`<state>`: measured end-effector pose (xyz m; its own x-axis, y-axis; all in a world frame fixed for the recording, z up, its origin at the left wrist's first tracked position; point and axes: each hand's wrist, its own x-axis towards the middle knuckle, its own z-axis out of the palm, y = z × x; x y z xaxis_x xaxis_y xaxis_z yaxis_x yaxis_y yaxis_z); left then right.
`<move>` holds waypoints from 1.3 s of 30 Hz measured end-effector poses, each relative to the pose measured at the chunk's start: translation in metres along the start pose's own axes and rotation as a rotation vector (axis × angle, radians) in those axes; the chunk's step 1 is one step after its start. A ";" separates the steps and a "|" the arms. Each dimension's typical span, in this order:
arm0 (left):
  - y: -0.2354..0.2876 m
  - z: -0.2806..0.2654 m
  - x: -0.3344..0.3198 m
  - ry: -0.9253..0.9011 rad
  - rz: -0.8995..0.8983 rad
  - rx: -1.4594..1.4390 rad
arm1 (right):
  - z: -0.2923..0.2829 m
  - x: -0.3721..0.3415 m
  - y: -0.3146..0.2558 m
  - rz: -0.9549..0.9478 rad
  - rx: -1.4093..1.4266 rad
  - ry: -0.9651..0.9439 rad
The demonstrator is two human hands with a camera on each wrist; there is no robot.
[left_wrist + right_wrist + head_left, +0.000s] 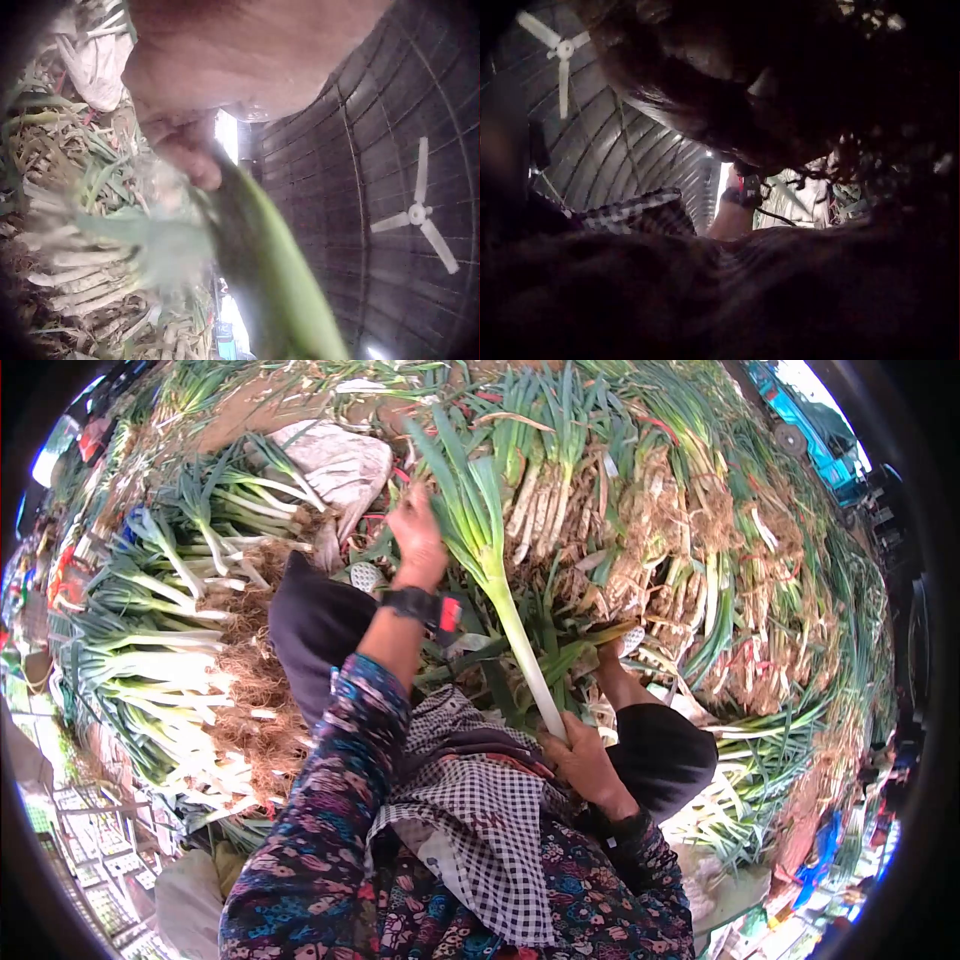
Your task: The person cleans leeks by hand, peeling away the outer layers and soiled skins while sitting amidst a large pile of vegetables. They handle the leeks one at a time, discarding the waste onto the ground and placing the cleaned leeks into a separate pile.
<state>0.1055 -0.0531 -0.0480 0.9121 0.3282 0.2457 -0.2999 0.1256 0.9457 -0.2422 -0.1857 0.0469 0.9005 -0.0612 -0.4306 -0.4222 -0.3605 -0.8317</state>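
A single leek (518,635) with a long white shank and fanned green leaves slants across the person's lap. The right hand (585,765) grips its lower white end, the fingers wrapped around it; that hand is very dark in the right wrist view. Beside the leaves is the left hand (415,540), its fingers bent. In the left wrist view a broad green leaf (281,262) runs from the left hand's fingertips (199,169), which pinch its end. Loose green leaves lie under the leek between the person's legs.
Leeks with brown roots (190,680) are laid in a row at left. Bundled leeks (680,540) spread along the front and right. A pale cloth sack (335,460) lies ahead of the left knee. A checked cloth (490,820) covers the lap. A blue vehicle (815,425) stands far right.
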 end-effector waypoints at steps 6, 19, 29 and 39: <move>0.063 0.013 -0.061 -0.434 -0.682 -0.315 | 0.000 0.035 0.008 -0.131 -0.023 0.164; 0.101 0.019 -0.075 -0.222 -0.396 -0.282 | 0.026 0.042 0.059 -0.241 -0.520 0.214; 0.054 -0.195 0.340 0.408 0.086 0.967 | 0.027 0.101 0.084 -0.176 -0.451 -0.022; -0.114 0.007 0.229 -0.440 -0.112 0.856 | 0.052 0.153 0.129 -0.108 -0.399 -0.229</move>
<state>0.3506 0.0013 -0.0985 0.9983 -0.0455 0.0378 -0.0582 -0.6463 0.7609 -0.1641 -0.1932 -0.1441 0.8721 0.1869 -0.4521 -0.2139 -0.6854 -0.6960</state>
